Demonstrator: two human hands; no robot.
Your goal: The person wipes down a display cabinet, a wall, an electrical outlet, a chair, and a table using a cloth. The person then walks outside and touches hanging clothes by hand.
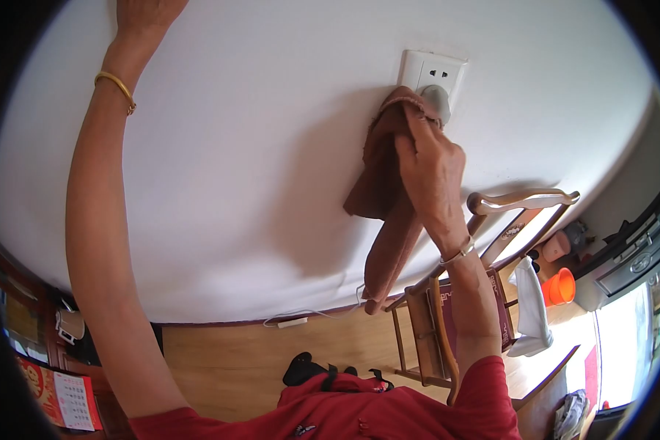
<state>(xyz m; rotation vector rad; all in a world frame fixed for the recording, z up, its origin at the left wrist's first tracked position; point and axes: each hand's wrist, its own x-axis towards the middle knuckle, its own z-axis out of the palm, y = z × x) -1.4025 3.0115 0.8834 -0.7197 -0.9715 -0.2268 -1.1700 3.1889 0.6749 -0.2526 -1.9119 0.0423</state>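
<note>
A brown cloth (385, 172) is gripped in my right hand (433, 165), whose fingers are closed on its upper part. The cloth hangs down in folds against the white wall (235, 147). Its top edge and my fingertips are at a round grey plug (438, 101), which sits in the lower part of a white wall socket (412, 70). Whether the cloth touches the plug, I cannot tell. My left hand (150, 13) is raised high at the upper left, against or close to the wall. The frame's top edge cuts off its fingers.
A wooden chair (521, 199) stands near the wall below my right arm. Beyond it are an orange bin (559, 287) and a dark cabinet (627, 268). A white cable (330, 315) with a small white block lies along the wall's foot. At lower left is a calendar (70, 400).
</note>
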